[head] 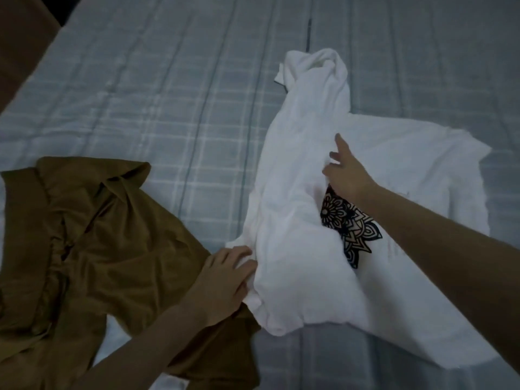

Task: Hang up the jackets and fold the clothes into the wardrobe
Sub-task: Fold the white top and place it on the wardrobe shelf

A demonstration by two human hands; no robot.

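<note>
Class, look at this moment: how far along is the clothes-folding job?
Done: nothing looks finished; no wardrobe shows. In hand: the white T-shirt lies half-bunched on the bed, left hand at its edge, right hand reaching over its middle. Left: the crumpled brown garment beside it is still unfolded.

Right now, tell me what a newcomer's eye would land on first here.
First, the white T-shirt bunched mid-bed, a black mandala print showing in its folds. The left hand rests on its near edge; the right hand reaches into its middle. A rumpled brown garment lies left on the checked bedspread.
</note>
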